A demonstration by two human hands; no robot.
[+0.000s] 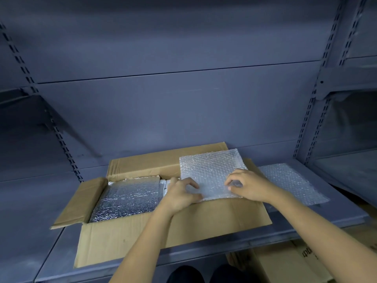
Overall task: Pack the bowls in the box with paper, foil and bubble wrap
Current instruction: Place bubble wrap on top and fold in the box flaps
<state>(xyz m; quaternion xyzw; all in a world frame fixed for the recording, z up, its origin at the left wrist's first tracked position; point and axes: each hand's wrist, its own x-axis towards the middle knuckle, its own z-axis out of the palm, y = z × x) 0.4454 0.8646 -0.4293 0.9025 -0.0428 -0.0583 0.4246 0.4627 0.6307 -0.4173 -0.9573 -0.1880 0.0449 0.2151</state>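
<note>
Bare forearms reach up from the bottom of the frame over an open cardboard box standing on a grey metal shelf. At far left, 1 side flap splays outward. Beside it a sheet of silver foil covers the left half of the box, with a white strip of paper showing at its right edge. No bowl is visible, and whether any lies under the foil cannot be told from this angle. At centre, the left hand pinches the near left corner of a bubble wrap sheet, fingers curled on it. The right hand grips the same sheet's near edge between thumb and curled fingers. The sheet lies across the right half of the box, its far edge leaning on the rear flap. A spare bubble wrap sheet lies flat on the shelf just to the right, and a second carton sits below the shelf. The likely risks are 3. The light sheet may ride up on the rear flap instead of settling flat, leaving the right half thinly cushioned. Pressing it down hard could shift the foil or whatever sits beneath. And the box stands close to the shelf's front lip, so a heavy push on the near side might tip it toward the person.
</note>
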